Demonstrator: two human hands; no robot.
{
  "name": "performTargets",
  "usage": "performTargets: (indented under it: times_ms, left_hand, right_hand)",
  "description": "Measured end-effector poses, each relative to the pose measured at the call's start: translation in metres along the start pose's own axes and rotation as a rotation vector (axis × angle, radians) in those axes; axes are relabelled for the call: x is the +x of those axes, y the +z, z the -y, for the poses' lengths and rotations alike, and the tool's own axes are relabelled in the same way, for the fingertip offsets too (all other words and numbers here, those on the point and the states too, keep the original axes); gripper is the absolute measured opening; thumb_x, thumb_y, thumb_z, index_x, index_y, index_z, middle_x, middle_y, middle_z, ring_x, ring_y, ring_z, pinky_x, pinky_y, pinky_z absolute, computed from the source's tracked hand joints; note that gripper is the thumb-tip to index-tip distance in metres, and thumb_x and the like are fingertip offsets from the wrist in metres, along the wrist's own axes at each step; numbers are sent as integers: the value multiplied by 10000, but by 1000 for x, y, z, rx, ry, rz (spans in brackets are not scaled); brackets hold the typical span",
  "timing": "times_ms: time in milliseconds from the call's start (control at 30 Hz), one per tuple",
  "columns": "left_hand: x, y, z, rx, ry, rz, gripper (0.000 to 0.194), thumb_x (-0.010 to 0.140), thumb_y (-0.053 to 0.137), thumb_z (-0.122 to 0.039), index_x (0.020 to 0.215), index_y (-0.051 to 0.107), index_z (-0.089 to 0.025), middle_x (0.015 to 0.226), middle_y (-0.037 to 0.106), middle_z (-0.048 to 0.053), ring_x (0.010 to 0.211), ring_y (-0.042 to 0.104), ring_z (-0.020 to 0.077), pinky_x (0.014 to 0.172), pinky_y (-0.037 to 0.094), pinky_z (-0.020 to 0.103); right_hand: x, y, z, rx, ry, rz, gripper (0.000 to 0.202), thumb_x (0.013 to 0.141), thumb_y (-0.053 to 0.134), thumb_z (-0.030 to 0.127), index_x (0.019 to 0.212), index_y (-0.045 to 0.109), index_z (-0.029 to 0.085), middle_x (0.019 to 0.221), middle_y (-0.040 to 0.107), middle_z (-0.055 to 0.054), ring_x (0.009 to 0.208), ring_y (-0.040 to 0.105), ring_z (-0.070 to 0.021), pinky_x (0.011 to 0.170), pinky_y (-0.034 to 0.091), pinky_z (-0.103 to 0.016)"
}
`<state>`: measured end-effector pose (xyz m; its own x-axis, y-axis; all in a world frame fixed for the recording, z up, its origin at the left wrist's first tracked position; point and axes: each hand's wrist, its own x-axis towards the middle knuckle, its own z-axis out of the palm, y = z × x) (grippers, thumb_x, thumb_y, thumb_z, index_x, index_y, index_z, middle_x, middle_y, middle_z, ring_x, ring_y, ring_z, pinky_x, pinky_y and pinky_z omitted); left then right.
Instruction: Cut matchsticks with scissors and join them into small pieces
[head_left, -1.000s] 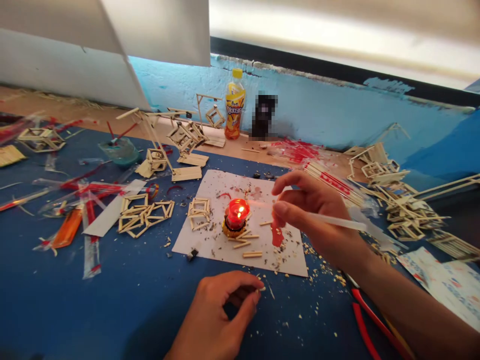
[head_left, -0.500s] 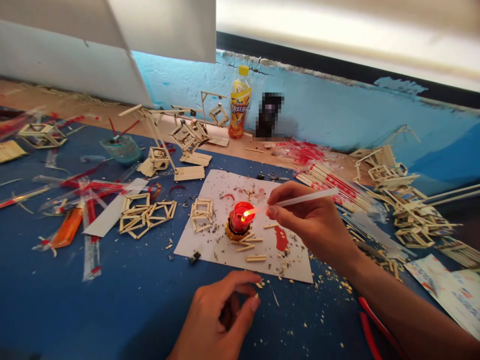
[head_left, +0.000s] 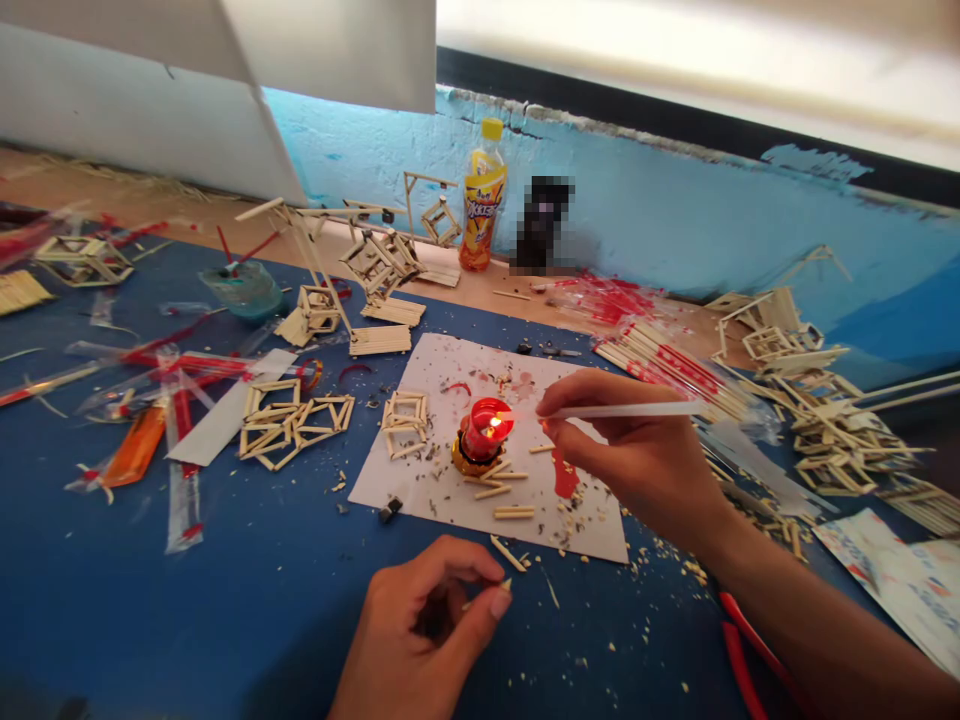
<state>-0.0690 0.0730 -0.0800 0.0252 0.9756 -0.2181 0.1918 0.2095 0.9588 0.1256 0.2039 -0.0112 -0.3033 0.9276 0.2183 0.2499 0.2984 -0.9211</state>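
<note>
Right hand [head_left: 630, 450]: pinches white stick [head_left: 637, 410], tip at lit red candle [head_left: 484, 435]. Left hand [head_left: 420, 630]: nearer the camera, grips small wooden stick [head_left: 487, 595].

The white stick [head_left: 630, 410] has been levelled out by the right hand [head_left: 630, 450] — its tip kept at the candle [head_left: 484, 435] flame — while the left hand [head_left: 420, 635] has been curled tighter.
</note>
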Motion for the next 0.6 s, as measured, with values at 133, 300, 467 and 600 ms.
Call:
performTargets:
  times_ms: [133,300,467,600]
  left_hand:
    - [-1,1,-4,-159,-59,-5,177,946,718,-405,903,756,-238,741,761,19,520,591,111,480,477,161]
    - [-1,0,-11,-313,-118,-68,189,913,782,-400,909,761,-212,706,736,8,476,599,90,441,489,138]
    - [3,-3,-14,-520,-141,-90,214,853,867,-384,881,780,-191,686,744,4,440,608,76,398,472,116]
    - [8,-2,-16,-726,-69,-88,139,826,905,-285,869,810,-193,708,791,11,466,662,82,427,508,114]
  right_hand:
    - [-1,-1,-2,27,30,18,155,868,739,122,880,761,275,833,732,59,727,667,-111,573,517,-218]
    - [-2,-1,-3,-23,10,24,174,869,744,108,875,755,281,845,738,64,765,679,-111,582,514,-212]
    - [-4,-2,5,4,19,6,156,867,764,122,877,753,277,822,729,77,673,659,-90,592,519,-228]
    - [-3,-1,4,35,-18,4,169,847,782,87,877,770,253,853,755,50,795,696,-120,680,528,-250]
